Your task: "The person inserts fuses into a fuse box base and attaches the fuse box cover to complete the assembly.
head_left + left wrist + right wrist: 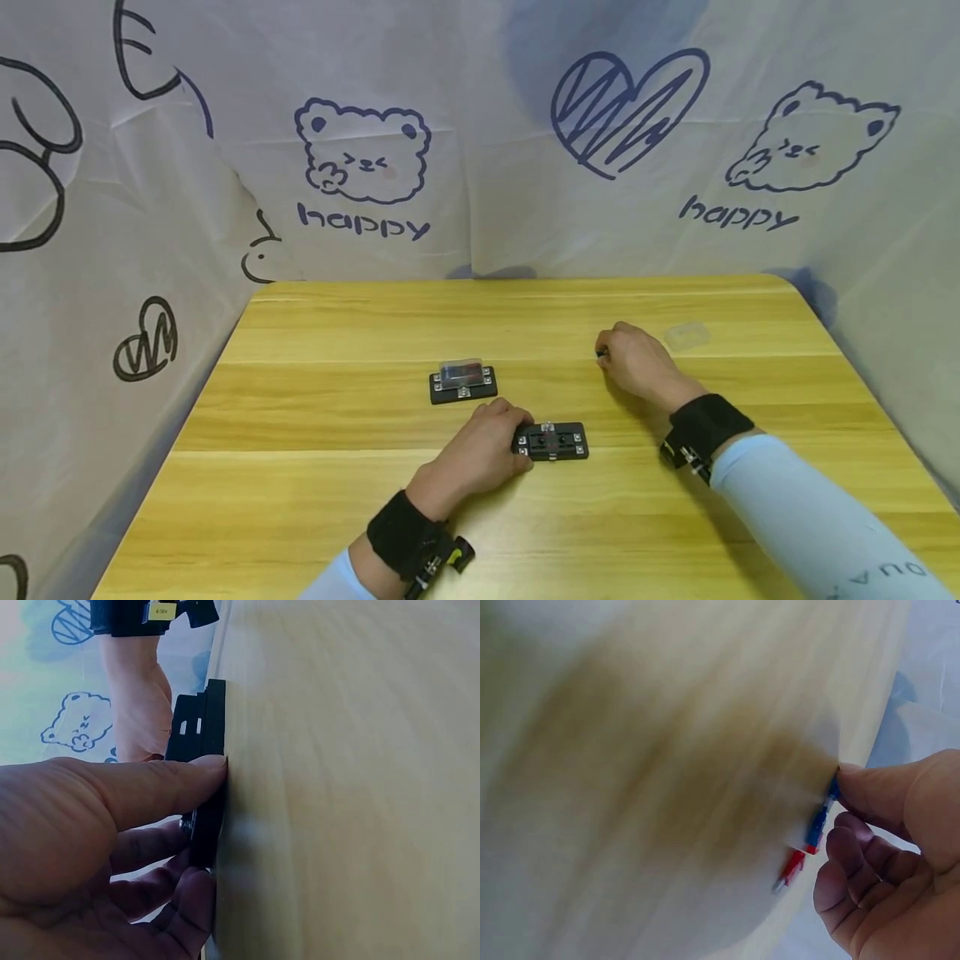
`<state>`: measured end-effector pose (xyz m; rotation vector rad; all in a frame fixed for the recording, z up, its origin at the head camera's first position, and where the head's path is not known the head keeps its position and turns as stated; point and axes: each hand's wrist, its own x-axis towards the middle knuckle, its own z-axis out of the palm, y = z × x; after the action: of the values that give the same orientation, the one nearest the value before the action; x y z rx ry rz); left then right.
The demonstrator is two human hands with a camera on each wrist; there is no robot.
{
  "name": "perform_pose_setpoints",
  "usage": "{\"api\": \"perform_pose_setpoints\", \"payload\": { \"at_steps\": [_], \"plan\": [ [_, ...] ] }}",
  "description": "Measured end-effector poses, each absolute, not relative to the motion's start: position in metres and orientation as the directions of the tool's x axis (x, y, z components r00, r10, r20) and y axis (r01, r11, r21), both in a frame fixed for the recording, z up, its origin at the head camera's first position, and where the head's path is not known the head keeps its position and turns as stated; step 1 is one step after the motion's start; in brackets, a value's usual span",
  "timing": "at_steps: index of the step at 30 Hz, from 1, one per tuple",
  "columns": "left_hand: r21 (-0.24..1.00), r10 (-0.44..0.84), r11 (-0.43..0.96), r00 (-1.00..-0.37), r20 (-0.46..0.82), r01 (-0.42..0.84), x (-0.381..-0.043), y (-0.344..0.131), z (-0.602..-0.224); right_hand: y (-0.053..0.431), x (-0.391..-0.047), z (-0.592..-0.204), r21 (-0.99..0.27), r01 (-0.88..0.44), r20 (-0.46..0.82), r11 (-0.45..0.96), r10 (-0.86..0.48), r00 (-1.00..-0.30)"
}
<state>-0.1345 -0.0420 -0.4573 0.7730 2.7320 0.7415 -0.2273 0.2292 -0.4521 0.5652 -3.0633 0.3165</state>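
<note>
My left hand grips the left end of a black fuse block with metal screw terminals, near the middle of the table. In the left wrist view its thumb lies along the side of the fuse block, the other fingers curled at its far side. Farther right, my right hand is low over the table, its fingertips pinching a small blue blade fuse. A red blade fuse shows just beside the blue one. In the head view the fingers mostly hide both fuses.
A second fuse block with a clear cover over blue and red fuses lies left of and behind the held one. A loose clear cover lies beyond my right hand. White cloth with drawings hangs behind the wooden table.
</note>
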Motion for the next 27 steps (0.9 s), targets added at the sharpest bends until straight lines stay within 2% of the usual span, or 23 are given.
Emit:
{"api": "perform_pose_setpoints", "payload": {
  "at_steps": [8,13,16,23,27],
  "plan": [
    [0.510,0.519,0.755,-0.851,-0.080,0.413,-0.133,-0.039,-0.459,0.230,-0.232,-0.449,-0.195,-0.379,0.006,0.904,-0.386,-0.923],
    [0.496,0.548,0.748,-0.832,-0.086,0.441,-0.132,-0.040,-0.460,0.229,-0.232,-0.447,-0.210,-0.379,-0.017,0.901,-0.391,-0.920],
    [0.519,0.593,0.719,-0.798,-0.111,0.462,-0.132,-0.043,-0.457,0.229,-0.232,-0.446,-0.216,-0.373,-0.029,0.902,-0.388,-0.921],
    [0.577,0.726,0.616,-0.671,-0.151,0.537,-0.134,-0.047,-0.446,0.230,-0.233,-0.446,-0.218,-0.351,-0.035,0.911,-0.367,-0.930],
    [0.484,0.748,0.614,-0.656,-0.104,0.624,-0.135,-0.043,-0.446,0.230,-0.233,-0.446,-0.222,-0.349,-0.040,0.911,-0.366,-0.930]
  ]
}}
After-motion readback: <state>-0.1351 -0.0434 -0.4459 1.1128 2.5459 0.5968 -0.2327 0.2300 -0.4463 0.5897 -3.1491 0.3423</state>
